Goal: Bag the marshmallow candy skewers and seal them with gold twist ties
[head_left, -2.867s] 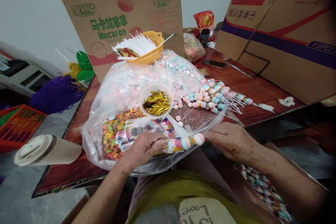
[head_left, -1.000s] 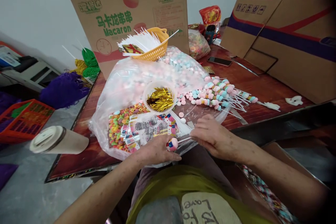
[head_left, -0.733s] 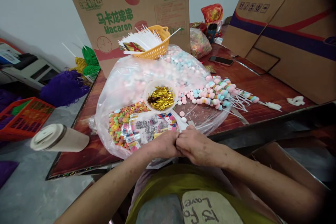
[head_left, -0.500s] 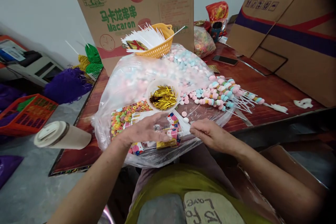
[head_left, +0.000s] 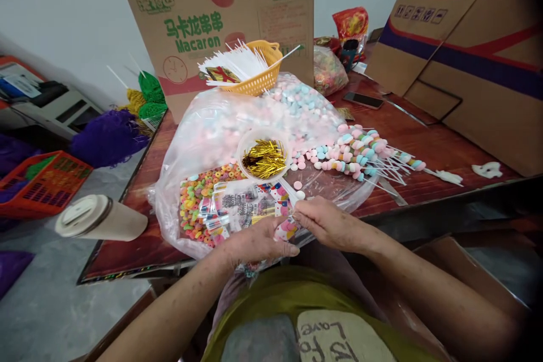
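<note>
My left hand (head_left: 258,244) is low at the near edge of the table, its fingers curled over a clear plastic bag with a colourful printed end (head_left: 286,229). My right hand (head_left: 328,222) is closed in a pinch beside that printed end; what lies between its fingertips is hidden. Flat printed bags (head_left: 244,203) lie just beyond the left hand, over coloured cereal rings (head_left: 193,203). A round tub of gold twist ties (head_left: 265,158) stands farther back. Loose pink, white and blue candies (head_left: 301,159) lie near marshmallow skewers (head_left: 360,150) at right.
A large bag of pastel candies (head_left: 220,119) carries a yellow basket (head_left: 254,87) of white sticks. Cardboard boxes (head_left: 190,68) stand behind and at right. A phone (head_left: 363,100) lies at the back; a lidded cup (head_left: 102,218) is at the left edge.
My left hand has moved nearer my body and slightly right, uncovering the flat printed bags. My right hand has shifted a little left and down, bringing the hands closer together.
</note>
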`<state>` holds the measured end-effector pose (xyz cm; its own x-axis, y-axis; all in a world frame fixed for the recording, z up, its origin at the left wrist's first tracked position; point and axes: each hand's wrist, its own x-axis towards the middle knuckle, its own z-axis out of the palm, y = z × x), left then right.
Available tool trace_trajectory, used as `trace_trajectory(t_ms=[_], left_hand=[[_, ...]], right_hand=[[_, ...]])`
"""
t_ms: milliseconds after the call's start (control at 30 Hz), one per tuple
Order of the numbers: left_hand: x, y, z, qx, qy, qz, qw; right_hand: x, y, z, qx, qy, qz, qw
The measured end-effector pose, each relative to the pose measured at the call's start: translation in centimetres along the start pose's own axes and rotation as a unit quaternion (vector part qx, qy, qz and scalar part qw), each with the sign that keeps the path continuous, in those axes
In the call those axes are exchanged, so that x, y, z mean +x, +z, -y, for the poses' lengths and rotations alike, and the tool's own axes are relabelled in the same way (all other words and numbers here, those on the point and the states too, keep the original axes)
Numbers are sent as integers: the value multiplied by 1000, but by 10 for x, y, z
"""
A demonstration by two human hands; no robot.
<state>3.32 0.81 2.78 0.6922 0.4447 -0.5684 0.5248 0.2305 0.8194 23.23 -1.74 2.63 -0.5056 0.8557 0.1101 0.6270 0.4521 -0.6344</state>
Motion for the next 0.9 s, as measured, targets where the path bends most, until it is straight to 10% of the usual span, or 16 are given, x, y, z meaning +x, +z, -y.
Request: trace_trajectory(t_ms=[333,633,900], left_hand=[[-15,-7,13,-81,45,-28,995],[8,39,23,-164,68,-253,951],[9,35,31,121,167,-389,898]], right_hand=[[-1,-14,-12,68,-4,-13,998],[3,3,-15,88,32,-23,995],[-3,48,-3,444,149,-25,883]])
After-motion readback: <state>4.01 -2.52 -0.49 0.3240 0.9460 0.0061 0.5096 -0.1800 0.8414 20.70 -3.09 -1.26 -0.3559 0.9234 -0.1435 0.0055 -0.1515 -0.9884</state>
